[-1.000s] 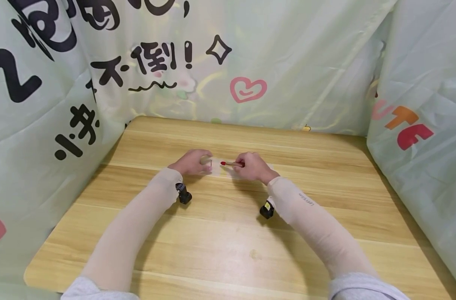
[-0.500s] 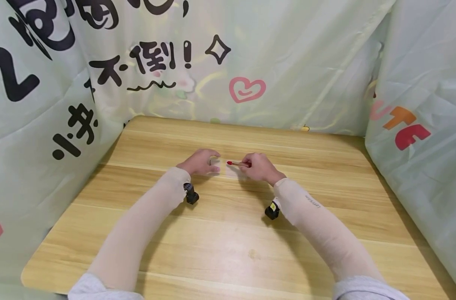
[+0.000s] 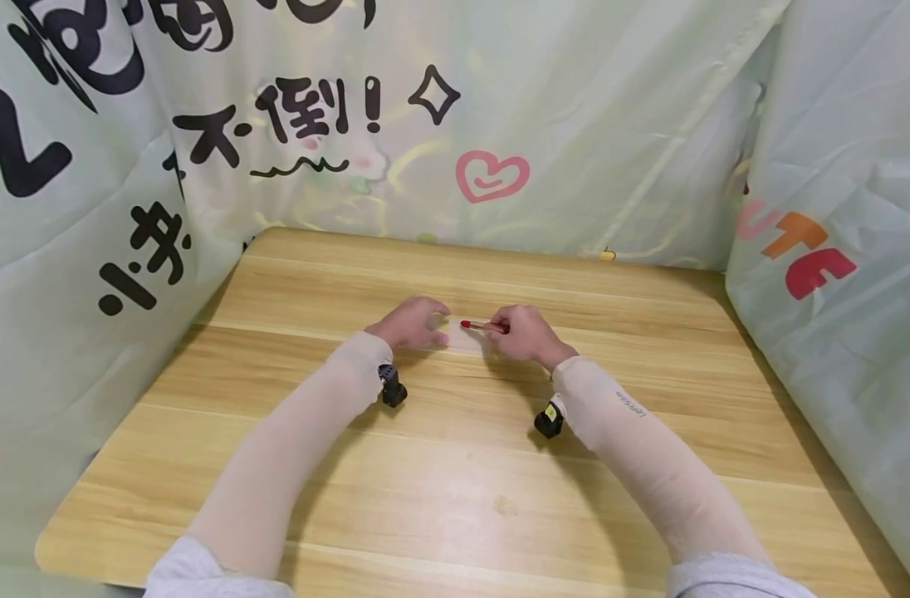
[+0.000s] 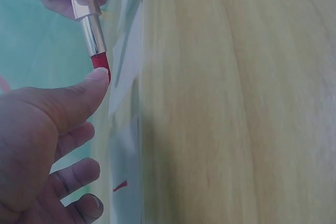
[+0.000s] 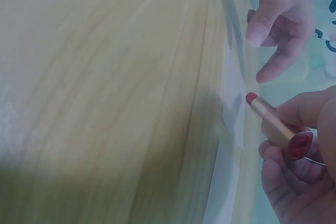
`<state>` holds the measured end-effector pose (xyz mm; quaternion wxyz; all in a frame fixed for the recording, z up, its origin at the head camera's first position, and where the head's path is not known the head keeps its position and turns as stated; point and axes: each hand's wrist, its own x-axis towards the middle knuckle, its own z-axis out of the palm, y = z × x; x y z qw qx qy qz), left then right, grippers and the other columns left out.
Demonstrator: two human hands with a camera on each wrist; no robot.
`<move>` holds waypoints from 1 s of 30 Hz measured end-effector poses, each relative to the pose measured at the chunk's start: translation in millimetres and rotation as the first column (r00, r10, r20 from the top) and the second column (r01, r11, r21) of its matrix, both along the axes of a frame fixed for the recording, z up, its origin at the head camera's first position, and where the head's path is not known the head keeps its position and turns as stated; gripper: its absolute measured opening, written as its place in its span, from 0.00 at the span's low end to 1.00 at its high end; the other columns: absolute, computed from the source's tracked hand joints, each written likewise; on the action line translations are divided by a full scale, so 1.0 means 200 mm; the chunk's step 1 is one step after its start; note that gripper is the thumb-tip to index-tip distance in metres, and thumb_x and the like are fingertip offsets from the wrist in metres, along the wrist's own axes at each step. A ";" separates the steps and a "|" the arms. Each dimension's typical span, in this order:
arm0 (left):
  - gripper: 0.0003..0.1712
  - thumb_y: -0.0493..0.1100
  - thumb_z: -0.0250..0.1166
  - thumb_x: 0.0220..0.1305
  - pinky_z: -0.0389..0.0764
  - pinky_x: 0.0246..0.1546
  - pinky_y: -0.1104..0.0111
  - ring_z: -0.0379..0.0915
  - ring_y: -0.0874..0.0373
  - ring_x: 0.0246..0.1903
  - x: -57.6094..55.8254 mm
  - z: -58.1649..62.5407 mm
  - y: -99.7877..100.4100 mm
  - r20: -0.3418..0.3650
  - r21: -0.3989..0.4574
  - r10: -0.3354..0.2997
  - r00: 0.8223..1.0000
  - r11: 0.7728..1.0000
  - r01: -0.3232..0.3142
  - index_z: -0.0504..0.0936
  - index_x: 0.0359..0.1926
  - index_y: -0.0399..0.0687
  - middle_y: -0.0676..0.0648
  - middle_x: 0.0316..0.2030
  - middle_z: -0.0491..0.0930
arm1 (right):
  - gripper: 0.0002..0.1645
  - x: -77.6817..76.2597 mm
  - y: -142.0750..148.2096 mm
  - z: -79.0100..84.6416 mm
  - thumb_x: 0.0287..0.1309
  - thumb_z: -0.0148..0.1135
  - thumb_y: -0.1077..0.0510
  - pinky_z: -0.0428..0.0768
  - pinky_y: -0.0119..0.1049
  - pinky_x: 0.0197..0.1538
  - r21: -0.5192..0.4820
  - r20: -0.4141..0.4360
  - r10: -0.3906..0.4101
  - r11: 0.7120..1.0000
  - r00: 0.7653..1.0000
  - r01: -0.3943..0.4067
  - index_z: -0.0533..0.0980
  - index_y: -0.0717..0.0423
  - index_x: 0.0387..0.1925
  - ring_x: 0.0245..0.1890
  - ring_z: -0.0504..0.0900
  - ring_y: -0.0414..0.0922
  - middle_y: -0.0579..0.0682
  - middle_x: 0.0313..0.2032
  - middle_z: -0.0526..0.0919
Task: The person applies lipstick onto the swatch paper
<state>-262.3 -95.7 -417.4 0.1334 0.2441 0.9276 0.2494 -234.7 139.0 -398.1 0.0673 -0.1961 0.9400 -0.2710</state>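
My right hand (image 3: 525, 332) pinches the lipstick (image 3: 486, 327), tip (image 5: 252, 98) toward nine o'clock, where my left hand (image 3: 416, 322) is spread. Likely light and slick; I'd grip the stiff case (image 5: 275, 126), sparing that soft tip.

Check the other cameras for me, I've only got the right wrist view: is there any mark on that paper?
Observer: Yes, the left wrist view shows a short red mark on the paper.
Operator: And what covers the arm behind the right hand, the one holding the lipstick?
Observer: The head view shows a pale sleeve with dark lettering on it.
Operator: Anything fixed at the wrists?
Observer: Yes, the head view shows a small black device at each one.
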 end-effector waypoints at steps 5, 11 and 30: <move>0.32 0.47 0.70 0.61 0.62 0.66 0.56 0.63 0.46 0.64 0.01 0.00 0.03 0.006 -0.020 -0.013 1.000 1.000 0.013 0.73 0.63 0.41 0.43 0.62 0.73 | 0.13 0.00 0.00 0.00 0.62 0.62 0.57 0.79 0.40 0.39 0.004 0.006 -0.012 1.000 1.000 0.012 0.82 0.63 0.43 0.30 0.78 0.45 0.54 0.35 0.84; 0.29 0.47 0.68 0.63 0.63 0.66 0.59 0.65 0.47 0.63 0.02 0.00 0.06 -0.036 -0.071 -0.056 0.998 0.996 0.054 0.75 0.61 0.39 0.42 0.61 0.74 | 0.13 -0.01 0.00 0.00 0.62 0.61 0.57 0.78 0.39 0.35 0.024 0.020 -0.035 0.999 0.999 0.035 0.81 0.62 0.43 0.29 0.78 0.45 0.52 0.34 0.83; 0.27 0.49 0.67 0.64 0.64 0.65 0.60 0.64 0.48 0.64 0.01 -0.01 0.08 -0.026 -0.132 -0.046 0.999 0.990 0.042 0.76 0.60 0.41 0.44 0.62 0.72 | 0.12 -0.04 0.01 -0.02 0.62 0.60 0.58 0.77 0.38 0.33 0.043 0.009 -0.045 0.998 0.999 0.045 0.82 0.61 0.43 0.28 0.78 0.46 0.51 0.32 0.83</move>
